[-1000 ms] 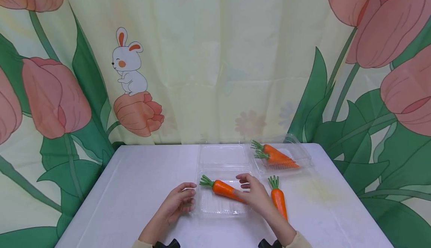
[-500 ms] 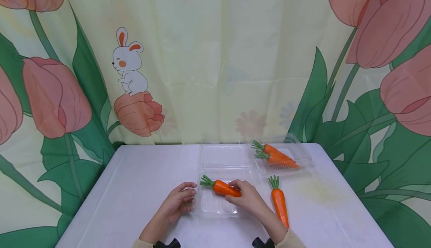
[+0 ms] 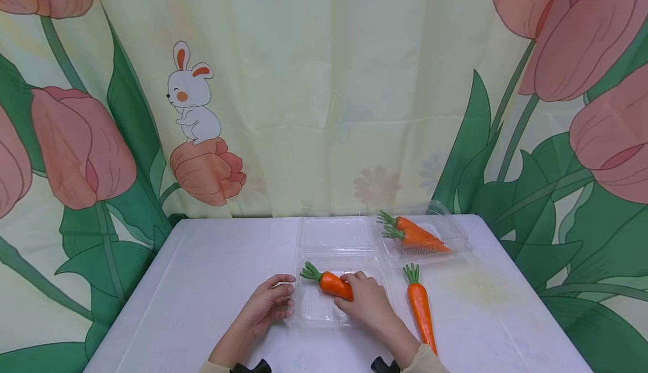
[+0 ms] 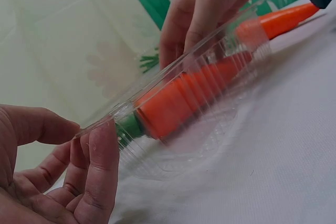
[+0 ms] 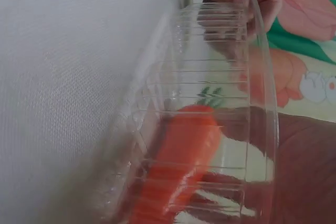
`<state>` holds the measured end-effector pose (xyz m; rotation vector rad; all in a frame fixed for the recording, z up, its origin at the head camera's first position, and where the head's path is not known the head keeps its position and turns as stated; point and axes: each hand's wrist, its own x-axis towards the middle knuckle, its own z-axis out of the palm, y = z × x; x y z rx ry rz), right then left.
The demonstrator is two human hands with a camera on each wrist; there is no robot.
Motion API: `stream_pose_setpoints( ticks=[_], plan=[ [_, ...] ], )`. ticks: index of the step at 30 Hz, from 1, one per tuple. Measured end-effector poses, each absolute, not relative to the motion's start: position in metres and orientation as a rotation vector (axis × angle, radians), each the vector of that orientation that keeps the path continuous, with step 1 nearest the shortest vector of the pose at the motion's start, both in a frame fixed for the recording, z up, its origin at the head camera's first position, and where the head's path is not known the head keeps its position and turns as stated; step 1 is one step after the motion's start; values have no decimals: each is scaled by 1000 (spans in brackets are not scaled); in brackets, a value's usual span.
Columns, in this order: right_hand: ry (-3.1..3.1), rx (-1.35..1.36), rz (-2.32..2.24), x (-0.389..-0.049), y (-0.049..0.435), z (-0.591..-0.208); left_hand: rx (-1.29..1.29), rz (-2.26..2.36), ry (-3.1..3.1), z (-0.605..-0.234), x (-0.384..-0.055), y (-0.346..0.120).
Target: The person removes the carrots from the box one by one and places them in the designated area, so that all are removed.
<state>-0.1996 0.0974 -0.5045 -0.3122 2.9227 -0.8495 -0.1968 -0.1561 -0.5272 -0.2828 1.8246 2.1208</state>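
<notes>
An orange carrot (image 3: pixel 334 284) with a green top lies slantwise in the base of a clear plastic clamshell box (image 3: pixel 315 315), whose lid (image 3: pixel 335 232) is folded back. My right hand (image 3: pixel 368 302) reaches into the base and grips the carrot near its tip, thumb on the near side and fingers on the far side; the tip is hidden under the hand. At the box's left side, my left hand (image 3: pixel 268 304) pinches the rim between thumb and fingers, as the left wrist view shows. Another carrot (image 3: pixel 419 305) lies on the cloth beside my right forearm.
A second clear box (image 3: pixel 459 239) holds orange carrots (image 3: pixel 412 235) at the back right. White cloth covers the table (image 3: pixel 202 283). Behind it hangs a curtain (image 3: pixel 324 91) printed with tulips and a rabbit.
My right hand has moved left and down over the carrot, and its fingers have closed around the tip end. The left hand stays at the box rim.
</notes>
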Motion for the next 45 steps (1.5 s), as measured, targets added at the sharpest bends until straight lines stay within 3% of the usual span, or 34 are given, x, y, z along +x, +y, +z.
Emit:
stream_pose_setpoints(
  ticks=[18, 45],
  plan=[
    [2948, -316, -673, -199, 89, -504, -257, 2123, 1796, -525, -196, -158],
    [2889, -314, -850, -205, 96, -492, -282, 2114, 1829, -527, -195, -157]
  ],
)
